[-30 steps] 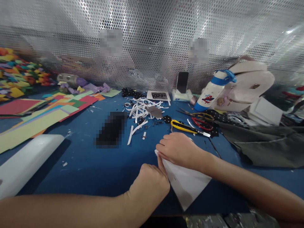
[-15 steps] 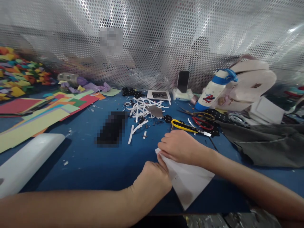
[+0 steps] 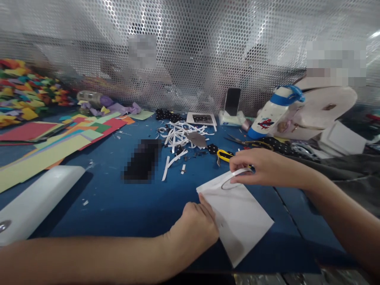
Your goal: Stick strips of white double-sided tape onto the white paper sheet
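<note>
A sheet of white paper [image 3: 243, 217] lies slanted near the front edge of the blue table. My left hand [image 3: 200, 223] is curled at its left side, with a fingertip pressed on the upper left corner. Between the fingers of my right hand [image 3: 257, 166] is a narrow white strip [image 3: 234, 173], pinched by its end. The strip bows up in a loop from the paper's upper edge, where it still joins. A yellow utility knife [image 3: 224, 155] lies just behind my right hand, its blade end hidden.
White paper scraps [image 3: 178, 134] lie in a tangle behind the paper. Scissors [image 3: 246, 141], a bottle [image 3: 273, 113] and a pale bag [image 3: 320, 113] stand or lie at the right. Coloured paper sheets [image 3: 71, 138] and a white plastic object [image 3: 41, 202] are at the left.
My right hand has moved right and up from the paper's corner, lifting the white strip into a loop. My left hand has stayed at the paper's left side.
</note>
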